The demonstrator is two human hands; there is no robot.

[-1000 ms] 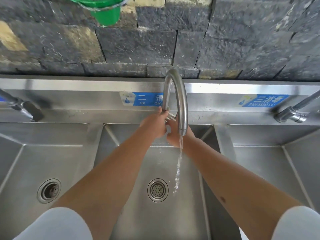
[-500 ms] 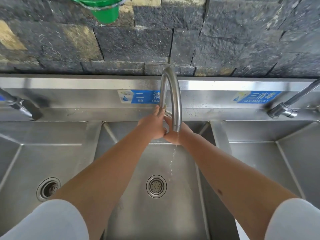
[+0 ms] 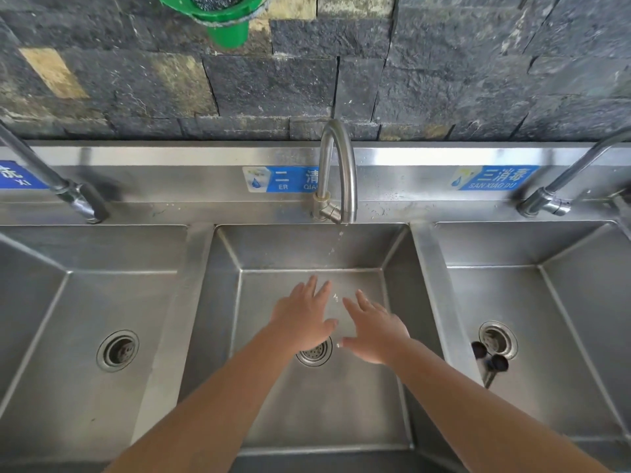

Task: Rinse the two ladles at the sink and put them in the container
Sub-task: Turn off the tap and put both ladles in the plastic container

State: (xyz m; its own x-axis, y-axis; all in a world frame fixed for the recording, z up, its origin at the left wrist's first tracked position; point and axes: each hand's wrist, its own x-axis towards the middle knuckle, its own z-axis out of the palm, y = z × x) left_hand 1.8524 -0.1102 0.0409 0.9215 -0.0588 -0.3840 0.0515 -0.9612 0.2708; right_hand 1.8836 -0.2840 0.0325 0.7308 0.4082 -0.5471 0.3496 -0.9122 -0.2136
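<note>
Both hands, left [image 3: 302,320] and right [image 3: 375,331], hover spread and empty over the middle basin [image 3: 392,250], faucet [image 3: 336,172] merely dripping; with no ladles or container visible, the task seems finished.

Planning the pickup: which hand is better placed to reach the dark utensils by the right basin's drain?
The right hand. Both hands are open and empty over the middle basin, but it sits nearer the dark utensils in the right basin; the left hand would have to cross it.

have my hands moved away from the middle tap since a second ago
Yes. Both the left hand and right hand have dropped back from the middle tap toward you, now open over the drain.
</note>
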